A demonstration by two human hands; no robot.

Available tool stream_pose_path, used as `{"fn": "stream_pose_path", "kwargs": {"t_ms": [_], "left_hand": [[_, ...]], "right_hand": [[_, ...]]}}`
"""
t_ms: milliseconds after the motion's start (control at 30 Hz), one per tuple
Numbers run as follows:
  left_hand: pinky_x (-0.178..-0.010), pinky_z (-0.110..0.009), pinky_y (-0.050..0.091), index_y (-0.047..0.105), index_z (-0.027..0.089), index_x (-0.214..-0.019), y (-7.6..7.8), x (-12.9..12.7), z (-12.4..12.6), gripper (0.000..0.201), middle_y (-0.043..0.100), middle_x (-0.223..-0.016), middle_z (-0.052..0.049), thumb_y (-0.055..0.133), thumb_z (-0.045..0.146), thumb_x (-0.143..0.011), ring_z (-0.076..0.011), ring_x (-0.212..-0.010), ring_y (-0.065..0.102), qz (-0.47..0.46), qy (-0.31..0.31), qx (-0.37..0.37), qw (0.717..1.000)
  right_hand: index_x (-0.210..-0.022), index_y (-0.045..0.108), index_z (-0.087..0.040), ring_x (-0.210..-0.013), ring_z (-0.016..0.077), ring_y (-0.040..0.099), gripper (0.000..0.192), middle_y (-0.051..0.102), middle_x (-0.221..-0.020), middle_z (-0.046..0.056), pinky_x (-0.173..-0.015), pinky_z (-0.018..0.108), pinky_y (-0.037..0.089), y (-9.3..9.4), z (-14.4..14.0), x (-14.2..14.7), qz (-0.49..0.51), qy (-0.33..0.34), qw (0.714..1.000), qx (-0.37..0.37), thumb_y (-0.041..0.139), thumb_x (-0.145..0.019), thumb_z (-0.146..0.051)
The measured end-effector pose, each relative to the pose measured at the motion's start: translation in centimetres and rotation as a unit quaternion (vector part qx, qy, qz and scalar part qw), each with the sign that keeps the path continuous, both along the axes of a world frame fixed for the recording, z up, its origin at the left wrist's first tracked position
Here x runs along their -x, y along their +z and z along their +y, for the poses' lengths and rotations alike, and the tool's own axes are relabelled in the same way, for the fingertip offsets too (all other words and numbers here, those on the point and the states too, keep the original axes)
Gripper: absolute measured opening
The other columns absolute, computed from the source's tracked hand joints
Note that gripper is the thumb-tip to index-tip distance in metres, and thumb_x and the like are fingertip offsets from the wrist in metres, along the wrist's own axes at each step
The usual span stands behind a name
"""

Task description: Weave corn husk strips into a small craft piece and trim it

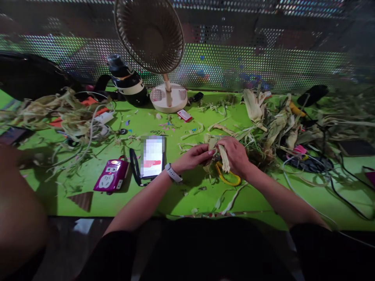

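My left hand (200,154), with a pale band on the wrist, is closed on the left end of a dry corn husk (224,158). Bent over the same piece, my right hand (234,153) grips it from the right, and a pale strip hangs down below the fingers. Just under the hands lies a yellow loop (230,179), perhaps a scissors handle; its upper part is hidden. A heap of dried husks (272,132) spreads right behind my right hand. Loose strips (234,199) lie nearer the table edge.
A lit phone (152,158) and a purple power socket (112,175) lie left of my hands. Behind stand a fan (168,97) and a black bottle (129,84). More husks (70,113) pile at left, near another person's arm (17,195). Cables (334,183) run along the right.
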State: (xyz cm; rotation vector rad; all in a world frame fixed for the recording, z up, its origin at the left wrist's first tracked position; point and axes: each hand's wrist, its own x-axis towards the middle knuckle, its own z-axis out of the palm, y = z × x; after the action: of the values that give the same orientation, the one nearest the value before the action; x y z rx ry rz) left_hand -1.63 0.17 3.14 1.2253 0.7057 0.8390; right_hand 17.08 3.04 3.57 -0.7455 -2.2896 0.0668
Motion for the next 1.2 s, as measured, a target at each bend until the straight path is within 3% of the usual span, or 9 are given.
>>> {"fn": "stream_pose_path", "kwargs": {"t_ms": [233, 367, 500, 733, 933, 1200], "left_hand": [[-0.058, -0.021, 0.045, 0.061, 0.015, -0.084, -0.9, -0.8, 0.0, 0.038, 0.060, -0.073, 0.001, 0.075, 0.049, -0.072, -0.0081, -0.062, 0.054, -0.044, 0.131, -0.019, 0.990], [-0.056, -0.020, 0.043, 0.062, 0.015, -0.078, -0.8, -1.6, -0.3, 0.037, 0.061, -0.066, 0.002, 0.078, 0.047, -0.068, -0.0074, -0.058, 0.053, -0.070, 0.178, 0.013, 0.981], [-0.056, -0.018, 0.041, 0.062, 0.015, -0.079, -1.2, -2.0, -0.5, 0.039, 0.062, -0.066, 0.003, 0.081, 0.045, -0.065, -0.0064, -0.058, 0.055, -0.097, 0.190, 0.058, 0.975], [-0.060, -0.019, 0.045, 0.062, 0.015, -0.087, -1.3, -1.9, -0.3, 0.038, 0.065, -0.073, 0.002, 0.083, 0.037, -0.064, -0.0073, -0.063, 0.060, -0.128, 0.156, 0.082, 0.976], [-0.059, -0.019, 0.046, 0.059, 0.016, -0.092, -1.2, -1.9, -0.1, 0.039, 0.066, -0.075, 0.002, 0.082, 0.035, -0.067, -0.0073, -0.063, 0.061, -0.136, 0.147, 0.068, 0.977], [-0.059, -0.019, 0.044, 0.058, 0.016, -0.092, -1.2, -2.0, -0.2, 0.039, 0.068, -0.075, 0.002, 0.082, 0.035, -0.068, -0.0072, -0.065, 0.061, -0.140, 0.172, 0.065, 0.973]], "right_hand": [[-0.096, 0.061, -0.021, -0.077, 0.0199, 0.062, 0.015, 0.068, -0.082, 0.007, -0.069, 0.030, 0.048, -0.2, 0.0, 0.2, 0.012, -0.028, 0.999, -0.033, 0.048, -0.092, -0.024], [-0.097, 0.063, -0.024, -0.069, 0.0167, 0.062, 0.016, 0.069, -0.082, 0.005, -0.063, 0.027, 0.048, 0.2, -0.3, 0.1, 0.075, -0.079, 0.991, 0.082, 0.048, -0.091, -0.027], [-0.094, 0.063, -0.023, -0.062, 0.0139, 0.059, 0.014, 0.066, -0.075, 0.002, -0.058, 0.025, 0.046, 0.3, -0.5, 0.3, 0.130, -0.092, 0.967, 0.201, 0.052, -0.089, -0.029], [-0.092, 0.062, -0.022, -0.065, 0.0132, 0.058, 0.013, 0.065, -0.078, 0.001, -0.062, 0.025, 0.046, 0.2, 0.1, 0.4, 0.166, -0.090, 0.949, 0.253, 0.052, -0.090, -0.030], [-0.089, 0.062, -0.022, -0.086, 0.0204, 0.060, 0.012, 0.066, -0.090, 0.006, -0.078, 0.035, 0.048, 0.6, 0.7, 0.2, 0.117, -0.078, 0.984, 0.113, 0.052, -0.090, -0.027], [-0.094, 0.064, -0.024, -0.078, 0.0206, 0.056, 0.014, 0.065, -0.082, 0.004, -0.074, 0.036, 0.042, 0.3, 0.4, 0.0, 0.093, -0.101, 0.990, -0.031, 0.050, -0.092, -0.025]]}}
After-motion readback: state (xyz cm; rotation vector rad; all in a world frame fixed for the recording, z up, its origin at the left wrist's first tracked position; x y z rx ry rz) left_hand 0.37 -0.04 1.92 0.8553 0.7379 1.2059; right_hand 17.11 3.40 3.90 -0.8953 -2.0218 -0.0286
